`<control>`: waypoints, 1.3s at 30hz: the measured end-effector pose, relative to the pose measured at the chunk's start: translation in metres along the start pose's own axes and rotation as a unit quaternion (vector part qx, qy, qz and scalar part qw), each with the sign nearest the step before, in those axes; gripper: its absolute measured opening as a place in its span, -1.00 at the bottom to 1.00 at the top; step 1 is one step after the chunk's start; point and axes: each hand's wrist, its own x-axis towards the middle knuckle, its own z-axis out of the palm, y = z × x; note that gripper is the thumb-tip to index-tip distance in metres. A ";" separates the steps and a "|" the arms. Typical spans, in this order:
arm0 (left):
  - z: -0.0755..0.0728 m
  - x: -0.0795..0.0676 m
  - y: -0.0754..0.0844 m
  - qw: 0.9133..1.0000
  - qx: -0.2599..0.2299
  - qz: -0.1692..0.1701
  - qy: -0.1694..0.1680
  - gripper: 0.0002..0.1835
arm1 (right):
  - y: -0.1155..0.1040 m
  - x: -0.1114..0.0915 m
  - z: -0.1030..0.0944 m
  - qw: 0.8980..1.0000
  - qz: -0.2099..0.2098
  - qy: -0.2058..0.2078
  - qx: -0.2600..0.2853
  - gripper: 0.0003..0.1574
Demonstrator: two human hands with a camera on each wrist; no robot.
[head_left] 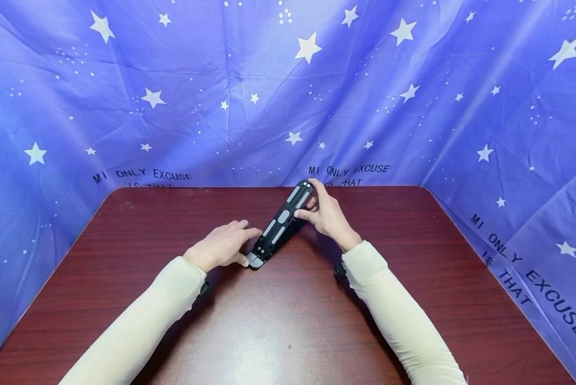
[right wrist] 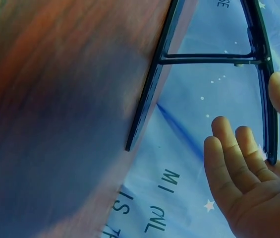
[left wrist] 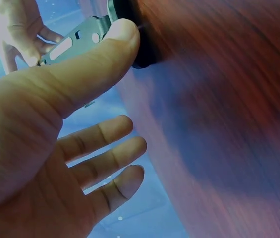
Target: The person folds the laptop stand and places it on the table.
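Both arms are out in front, sleeved in pale cloth, the left arm (head_left: pixel 133 326) angling inward from one side, the right arm (head_left: pixel 398 315) from the other. And look at that left hand (head_left: pixel 222 243): back uppermost, wrist low, thumb (left wrist: pixel 92 64) stretched nearly straight, three fingers (left wrist: pixel 115 161) extended, relaxed, with slim gaps between them. Across from it, the right hand (head_left: pixel 327 216) is set farther forward and higher, wrist bent inward, thumb and index finger making a pinch, the other fingers (right wrist: pixel 236 158) leaning loosely side by side, barely bent!
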 end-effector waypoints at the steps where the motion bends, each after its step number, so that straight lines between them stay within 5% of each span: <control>1: 0.000 0.000 -0.001 1.000 -0.003 -0.003 -0.002 -0.19 | -0.001 0.000 0.000 1.000 0.003 0.001 0.003 0.09; 8: 0.002 -0.002 -0.002 1.000 -0.004 -0.008 -0.002 -0.20 | 0.004 0.003 0.000 0.999 0.027 -0.019 0.043 0.11; 16: 0.007 -0.006 0.011 0.996 -0.063 -0.053 0.034 -0.28 | 0.016 0.017 -0.013 0.996 -0.027 -0.059 0.058 -0.02; 24: 0.017 -0.006 0.021 0.995 -0.044 -0.073 0.059 -0.28 | 0.018 0.025 -0.024 0.995 -0.039 -0.061 0.064 -0.26; 39: 0.020 -0.007 0.021 0.993 -0.061 -0.082 0.066 -0.31 | 0.021 0.018 -0.016 0.995 -0.050 -0.030 0.086 -0.28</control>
